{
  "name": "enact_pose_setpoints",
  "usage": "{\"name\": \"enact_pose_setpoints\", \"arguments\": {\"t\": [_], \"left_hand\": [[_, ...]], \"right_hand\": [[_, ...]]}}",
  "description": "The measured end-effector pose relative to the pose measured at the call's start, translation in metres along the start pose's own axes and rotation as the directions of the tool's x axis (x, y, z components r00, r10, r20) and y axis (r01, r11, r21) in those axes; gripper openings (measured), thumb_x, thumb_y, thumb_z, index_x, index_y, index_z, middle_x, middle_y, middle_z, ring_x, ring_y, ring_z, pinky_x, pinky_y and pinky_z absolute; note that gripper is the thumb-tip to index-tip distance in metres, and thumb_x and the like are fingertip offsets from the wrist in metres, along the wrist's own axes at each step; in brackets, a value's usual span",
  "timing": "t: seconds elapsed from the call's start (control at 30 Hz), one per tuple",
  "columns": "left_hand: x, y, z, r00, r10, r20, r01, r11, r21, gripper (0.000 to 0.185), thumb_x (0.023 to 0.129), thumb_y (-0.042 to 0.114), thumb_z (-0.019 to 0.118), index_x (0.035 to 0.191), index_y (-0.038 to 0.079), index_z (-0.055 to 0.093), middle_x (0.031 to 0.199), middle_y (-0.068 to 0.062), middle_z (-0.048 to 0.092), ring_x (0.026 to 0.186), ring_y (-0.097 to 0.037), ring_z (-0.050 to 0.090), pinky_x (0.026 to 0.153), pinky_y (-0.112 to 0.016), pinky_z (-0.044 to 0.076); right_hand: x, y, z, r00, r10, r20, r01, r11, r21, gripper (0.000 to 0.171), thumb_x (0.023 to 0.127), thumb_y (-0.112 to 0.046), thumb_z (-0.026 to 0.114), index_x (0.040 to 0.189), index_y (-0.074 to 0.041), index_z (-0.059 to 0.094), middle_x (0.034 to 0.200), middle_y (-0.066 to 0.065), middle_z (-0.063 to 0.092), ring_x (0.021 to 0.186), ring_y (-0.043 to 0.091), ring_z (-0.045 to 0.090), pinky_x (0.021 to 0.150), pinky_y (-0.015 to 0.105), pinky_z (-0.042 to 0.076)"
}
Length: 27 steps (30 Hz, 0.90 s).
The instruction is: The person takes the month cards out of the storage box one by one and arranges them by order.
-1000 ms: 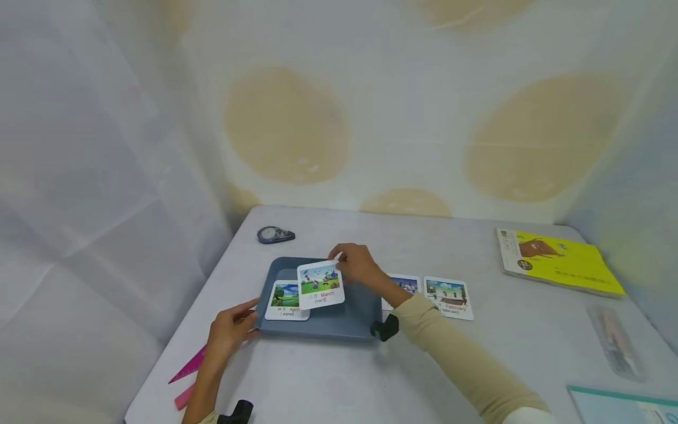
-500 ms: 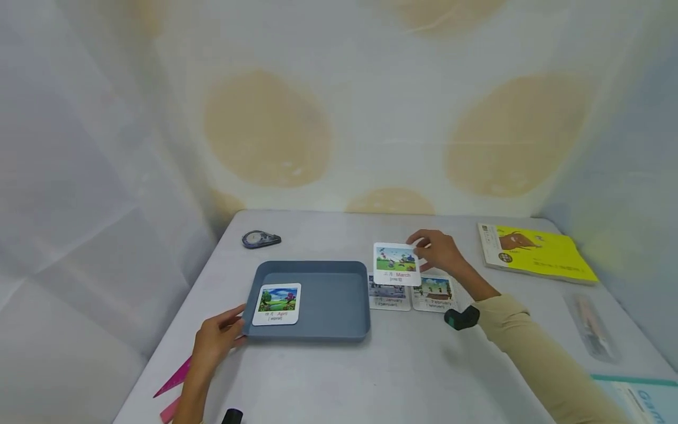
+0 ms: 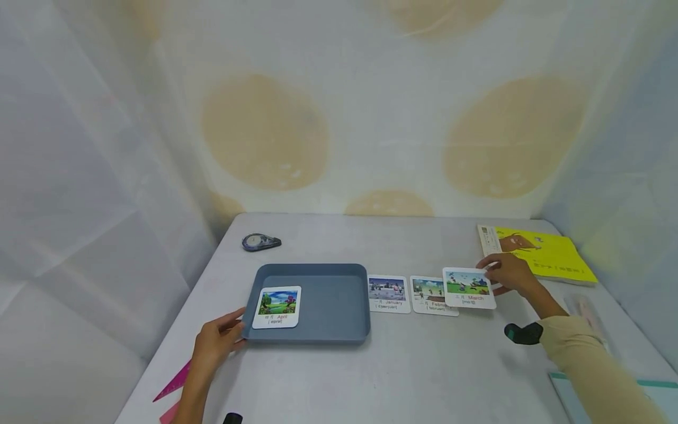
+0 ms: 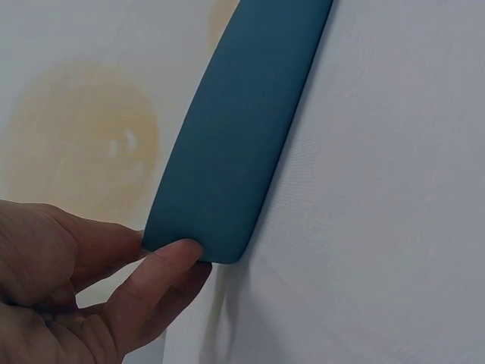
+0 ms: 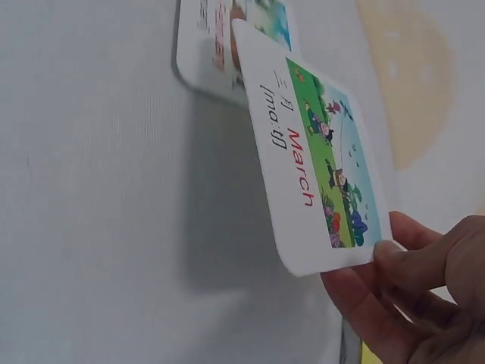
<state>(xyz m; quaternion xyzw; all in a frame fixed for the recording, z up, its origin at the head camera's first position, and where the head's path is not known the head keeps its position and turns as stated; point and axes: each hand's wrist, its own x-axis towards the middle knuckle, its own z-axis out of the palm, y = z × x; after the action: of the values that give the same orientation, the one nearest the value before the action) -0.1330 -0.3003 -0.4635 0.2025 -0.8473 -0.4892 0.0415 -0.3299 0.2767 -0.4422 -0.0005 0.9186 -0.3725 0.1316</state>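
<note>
Left hand [image 3: 214, 344] grips the near left corner of the tray [image 3: 339, 330], fingers curled on its rim. Inside the tray lies the April card [image 3: 278, 307]. Right of the tray, beyond the January card [image 3: 388, 294] and February card [image 3: 426, 296], the right hand [image 3: 507, 273] pinches the March card [image 3: 469, 288] just above the table [image 3: 402, 377].

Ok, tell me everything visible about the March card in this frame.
The March card is a white square with rounded corners, apparently thin stiff card. It shows a green field scene with small figures under a blue sky, above "March" in red. The right hand pinches its right edge, holding it tilted just above the table, overlapping the February card at the row's right end.
</note>
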Motion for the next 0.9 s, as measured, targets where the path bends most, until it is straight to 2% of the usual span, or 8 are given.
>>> {"name": "enact_pose_setpoints", "arguments": {"t": [0.27,0.43,0.73,0.9], "left_hand": [[0.000,-0.001,0.002,1.000,-0.021,-0.006,0.021,1.000,0.002,0.040,0.094,0.011,0.057,0.134,0.006,0.054,0.121,-0.025,0.055,0.106,-0.035,0.061,0.071,-0.030,0.058],[0.000,0.000,0.002,1.000,-0.013,-0.011,0.013,1.000,0.004,0.040,0.094,0.009,0.057,0.134,0.005,0.054,0.121,-0.026,0.054,0.107,-0.037,0.060,0.072,-0.031,0.058],[0.000,0.003,0.001,1.000,-0.004,-0.007,0.004,1.000,0.002,0.040,0.094,0.009,0.057,0.134,0.005,0.054,0.121,-0.026,0.055,0.106,-0.036,0.061,0.071,-0.031,0.058],[0.001,0.003,0.002,1.000,-0.007,-0.006,0.007,1.000,-0.007,0.040,0.094,0.010,0.057,0.134,0.005,0.054,0.121,-0.026,0.054,0.106,-0.037,0.061,0.072,-0.032,0.058]], "right_hand": [[0.002,0.032,-0.012,0.996,0.083,0.022,-0.081,0.994,-0.071,0.036,0.086,-0.003,0.056,0.120,0.006,0.057,0.101,0.026,0.058,0.075,0.028,0.061,0.060,0.036,0.059],[0.007,0.040,-0.005,0.997,0.072,0.011,-0.070,0.994,-0.086,0.032,0.085,-0.002,0.056,0.116,0.007,0.058,0.096,0.024,0.060,0.073,0.027,0.061,0.057,0.035,0.059],[0.002,0.036,0.008,0.995,0.041,-0.092,-0.055,0.985,-0.165,0.021,0.083,-0.002,0.059,0.103,0.005,0.062,0.091,0.023,0.059,0.076,0.031,0.056,0.053,0.026,0.056],[-0.002,0.020,0.007,0.993,0.010,-0.117,-0.038,0.969,-0.244,0.027,0.085,-0.005,0.057,0.109,0.006,0.060,0.099,0.028,0.056,0.074,0.032,0.056,0.053,0.028,0.056]]}}
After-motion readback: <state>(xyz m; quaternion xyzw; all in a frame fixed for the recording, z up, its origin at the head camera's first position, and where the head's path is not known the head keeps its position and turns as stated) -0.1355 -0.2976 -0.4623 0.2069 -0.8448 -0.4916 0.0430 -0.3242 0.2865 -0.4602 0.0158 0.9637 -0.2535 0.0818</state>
